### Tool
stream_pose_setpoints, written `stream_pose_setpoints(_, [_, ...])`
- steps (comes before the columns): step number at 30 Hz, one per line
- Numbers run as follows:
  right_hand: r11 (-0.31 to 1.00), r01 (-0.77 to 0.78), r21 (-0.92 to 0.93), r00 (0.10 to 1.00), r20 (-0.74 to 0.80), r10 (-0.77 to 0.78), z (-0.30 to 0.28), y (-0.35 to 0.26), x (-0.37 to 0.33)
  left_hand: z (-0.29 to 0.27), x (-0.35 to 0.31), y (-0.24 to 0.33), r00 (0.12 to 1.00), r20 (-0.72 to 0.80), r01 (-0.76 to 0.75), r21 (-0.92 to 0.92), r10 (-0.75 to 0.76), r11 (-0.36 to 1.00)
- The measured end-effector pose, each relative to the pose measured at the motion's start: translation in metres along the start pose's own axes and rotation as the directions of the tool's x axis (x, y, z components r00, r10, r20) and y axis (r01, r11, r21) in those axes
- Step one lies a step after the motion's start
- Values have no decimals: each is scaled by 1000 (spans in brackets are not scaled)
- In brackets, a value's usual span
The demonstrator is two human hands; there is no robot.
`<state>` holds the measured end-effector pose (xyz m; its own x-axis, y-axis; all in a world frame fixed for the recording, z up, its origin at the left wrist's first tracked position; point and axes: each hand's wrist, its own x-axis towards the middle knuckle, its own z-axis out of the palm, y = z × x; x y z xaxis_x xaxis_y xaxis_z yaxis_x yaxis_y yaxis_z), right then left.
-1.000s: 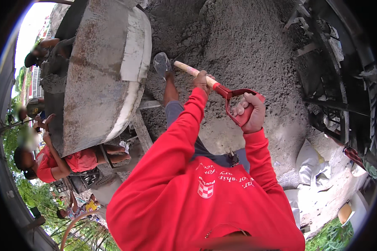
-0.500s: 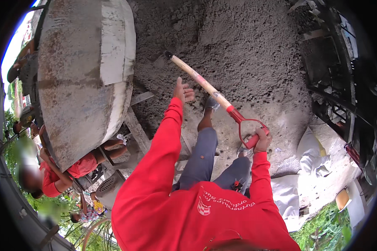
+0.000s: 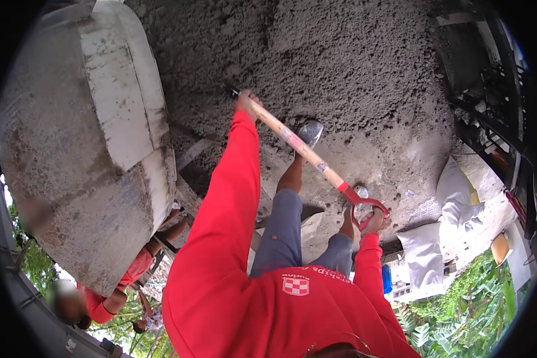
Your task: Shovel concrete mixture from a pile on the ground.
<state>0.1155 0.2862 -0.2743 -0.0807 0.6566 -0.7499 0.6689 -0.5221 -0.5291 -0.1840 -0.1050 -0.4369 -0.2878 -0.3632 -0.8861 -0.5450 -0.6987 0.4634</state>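
Observation:
A shovel [image 3: 289,138] with a wooden shaft and a red D-shaped handle slants across the middle of the view. Around the lower shaft, near its dark metal end, my left hand [image 3: 246,104] is closed. My right hand [image 3: 375,222] grips the red D-handle at the other end. The shovel's blade is hard to make out against the damp grey mix [image 3: 352,59] of what looks like sand or mortar, which spreads over the ground ahead.
A large weathered grey drum-like body [image 3: 59,137] with a pale patch stands at the left. Behind it is another person in red [image 3: 101,301]. My left foot [image 3: 310,132] is at the mix's edge. White sacks [image 3: 423,253] and a dark frame [image 3: 489,119] lie to the right.
My left hand, open beside the shaft before, has moved up and closed around its lower part. My right hand stays on the handle. The view has shifted, and the drum-like body sits further left.

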Motion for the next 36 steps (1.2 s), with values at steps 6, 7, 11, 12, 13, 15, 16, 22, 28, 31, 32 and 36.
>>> stream_pose_setpoints(6, [998, -54, -44, 996, -79, 50, -93, -32, -38, -29, -66, -70, 988, -82, 136, 59, -131, 989])
stream_pose_setpoints(7, [999, -42, 10, 995, -92, 42, -135, -28, -40, -25, -90, -96, 980, -72, 191, 72, -186, 979])
stream_pose_setpoints(11, [998, -61, -36, 971, -232, 51, -227, -39, -102, -57, -155, -156, 954, -95, 293, 105, -283, 950])
stream_pose_setpoints(12, [998, -41, -49, 967, -251, 28, -256, -38, -122, -63, -174, -170, 943, -103, 329, 157, -316, 931])
stream_pose_setpoints(13, [998, -19, -56, 962, -272, 3, -281, -37, -139, -63, -192, -183, 932, -106, 361, 212, -345, 908])
stream_pose_setpoints(15, [998, -29, 60, 932, -359, 49, -340, -32, -176, -46, -256, -196, 920, -126, 392, 277, -372, 877])
stream_pose_setpoints(16, [998, -13, 54, 898, -439, 35, -343, -43, -200, -46, -274, -202, 902, -98, 431, 268, -421, 861])
stream_pose_setpoints(22, [967, 220, 129, 773, -628, -93, -421, -40, -322, 20, -397, -235, 769, 119, 535, 417, -628, 734])
stream_pose_setpoints(28, [971, 218, 98, 724, -683, -93, -395, 7, -372, 116, -434, -251, 642, 366, 404, 584, -673, 704])
stream_pose_setpoints(31, [883, 428, -195, 706, -538, -461, -343, 24, -351, 173, -410, -242, 629, 512, 170, 643, -584, 747])
stream_pose_setpoints(32, [824, 492, -282, 685, -459, -566, -333, 33, -350, 184, -390, -239, 651, 531, 60, 676, -542, 735])
stream_pose_setpoints(36, [409, 756, -511, 452, -46, -891, -311, 32, -283, 174, -384, -250, 787, 532, -240, 730, -311, 640])
